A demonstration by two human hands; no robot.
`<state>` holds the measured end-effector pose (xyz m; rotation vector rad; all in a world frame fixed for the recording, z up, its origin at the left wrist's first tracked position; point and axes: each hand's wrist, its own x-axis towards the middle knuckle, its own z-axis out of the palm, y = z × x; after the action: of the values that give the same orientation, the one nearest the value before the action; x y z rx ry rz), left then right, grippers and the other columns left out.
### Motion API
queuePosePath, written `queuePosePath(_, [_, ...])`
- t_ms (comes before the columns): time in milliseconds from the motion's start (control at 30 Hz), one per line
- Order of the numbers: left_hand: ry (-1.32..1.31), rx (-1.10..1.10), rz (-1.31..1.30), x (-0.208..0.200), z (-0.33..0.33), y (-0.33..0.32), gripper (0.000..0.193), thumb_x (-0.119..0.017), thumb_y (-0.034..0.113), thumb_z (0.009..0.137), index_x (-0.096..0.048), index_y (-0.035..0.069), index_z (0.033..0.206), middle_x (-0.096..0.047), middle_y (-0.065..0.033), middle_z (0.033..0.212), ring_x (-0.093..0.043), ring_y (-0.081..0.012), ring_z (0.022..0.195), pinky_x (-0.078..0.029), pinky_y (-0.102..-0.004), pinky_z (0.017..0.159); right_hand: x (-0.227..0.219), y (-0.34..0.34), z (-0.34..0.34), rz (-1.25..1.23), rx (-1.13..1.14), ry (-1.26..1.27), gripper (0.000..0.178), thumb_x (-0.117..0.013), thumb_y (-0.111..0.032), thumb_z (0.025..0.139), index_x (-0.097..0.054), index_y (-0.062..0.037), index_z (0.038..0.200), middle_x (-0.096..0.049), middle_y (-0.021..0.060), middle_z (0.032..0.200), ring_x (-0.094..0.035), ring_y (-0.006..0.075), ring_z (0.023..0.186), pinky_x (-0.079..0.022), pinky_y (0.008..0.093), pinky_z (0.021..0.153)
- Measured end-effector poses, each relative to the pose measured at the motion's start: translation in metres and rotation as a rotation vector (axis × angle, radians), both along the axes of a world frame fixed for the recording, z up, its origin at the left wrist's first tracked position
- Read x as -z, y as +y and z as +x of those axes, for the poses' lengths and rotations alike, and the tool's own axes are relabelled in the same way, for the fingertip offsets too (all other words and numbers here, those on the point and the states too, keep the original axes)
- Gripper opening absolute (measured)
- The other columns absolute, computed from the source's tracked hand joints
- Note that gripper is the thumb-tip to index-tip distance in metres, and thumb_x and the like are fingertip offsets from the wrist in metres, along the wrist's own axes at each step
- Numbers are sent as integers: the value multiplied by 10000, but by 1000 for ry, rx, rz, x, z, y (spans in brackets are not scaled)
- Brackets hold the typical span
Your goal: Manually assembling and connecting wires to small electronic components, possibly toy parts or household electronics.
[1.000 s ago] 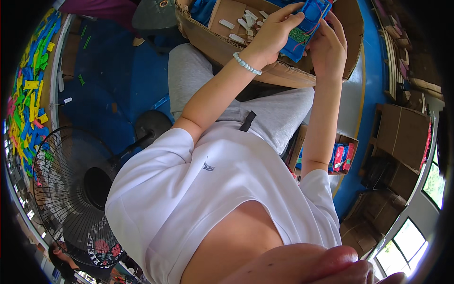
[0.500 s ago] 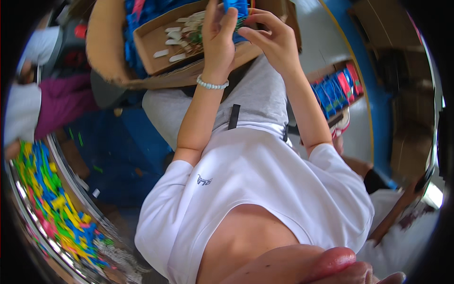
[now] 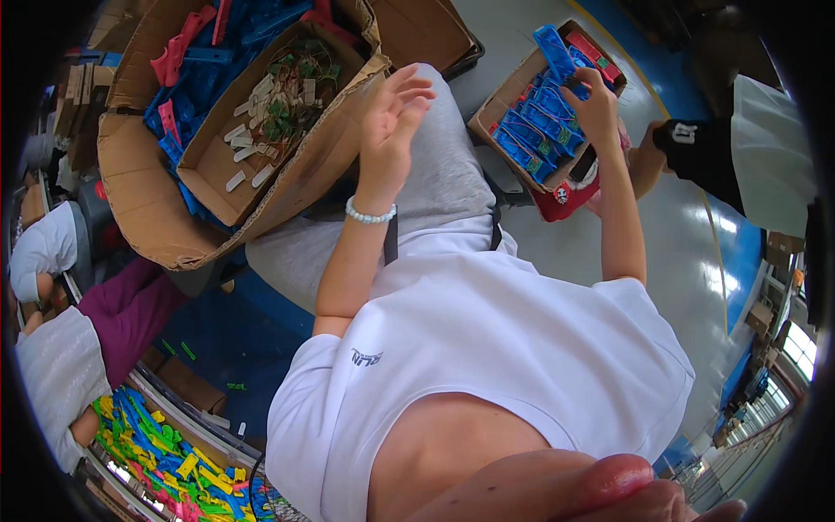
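Observation:
My right hand (image 3: pixel 598 111) is over a cardboard box on the right, fingers closed on the lower end of a long blue plastic housing (image 3: pixel 551 50) that sticks up at a tilt. Beneath it, rows of blue plastic housings with thin wires and small green boards (image 3: pixel 532 130) fill the box. Nothing is in my left hand (image 3: pixel 396 130), which hangs above my lap with its fingers apart and slightly bent. Close to its left stands a large cardboard carton (image 3: pixel 139 187). Inside the carton, a smaller cardboard tray (image 3: pixel 204 178) holds white pieces (image 3: pixel 248 130) and wired green boards (image 3: pixel 280 117).
Blue and pink plastic housings (image 3: pixel 178 52) lie around the tray in the carton. At lower left, colourful plastic pieces (image 3: pixel 174 452) cover a work surface beside another person in purple trousers (image 3: pixel 130 300). A person in a black-and-white top (image 3: pixel 739 148) is at the right.
My hands have parted. The right hand has carried the blue housing over to the right-hand box, while the left has let go and opened. The view has swung to the right.

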<state>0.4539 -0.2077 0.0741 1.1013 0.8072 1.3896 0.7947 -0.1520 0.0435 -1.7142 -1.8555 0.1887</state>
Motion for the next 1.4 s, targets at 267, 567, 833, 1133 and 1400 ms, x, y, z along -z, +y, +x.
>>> queuePosePath(267, [149,-250,71,-38,-65,-4,269,-535,64,989,-599,-2,1242,-663,-106,1048,-637,-168,949,-532,-303,842,83,83,182,-32,74,-267,393,-766,-163,742,-634,-72,1101,-695,165,1024,-657,368,997,-508,416,862])
queuePosePath(567, [708,-554,89,-35,-122,1,222,-564,107,984,-634,0,1165,-661,-93,990,-646,-156,857,-521,-277,708,92,110,193,-347,-71,-256,406,-801,-70,589,-660,-66,969,-683,178,1028,-629,373,1039,-495,450,878])
queuePosePath(833, [1279,-617,206,-50,-138,-34,282,-607,213,926,-626,60,1163,-646,-102,955,-627,-316,860,-503,-431,738,105,114,218,-299,-46,-501,430,-870,-258,602,-690,-52,934,-678,220,993,-633,421,985,-524,490,832])
queuePosePath(1133, [1440,-655,-119,-27,-185,-72,345,-546,395,956,-621,100,1119,-671,-102,983,-650,-300,898,-457,-472,799,-24,159,59,55,-285,-527,282,-796,-130,699,-686,25,907,-667,215,1048,-611,389,1037,-468,477,932])
queuePosePath(1400, [1548,-634,-54,-19,-200,-73,408,-552,454,942,-707,92,835,-691,-103,761,-690,-291,743,-511,-434,616,-123,186,-225,419,-782,-341,165,-615,-132,932,-674,22,928,-680,173,987,-629,343,947,-496,412,831])
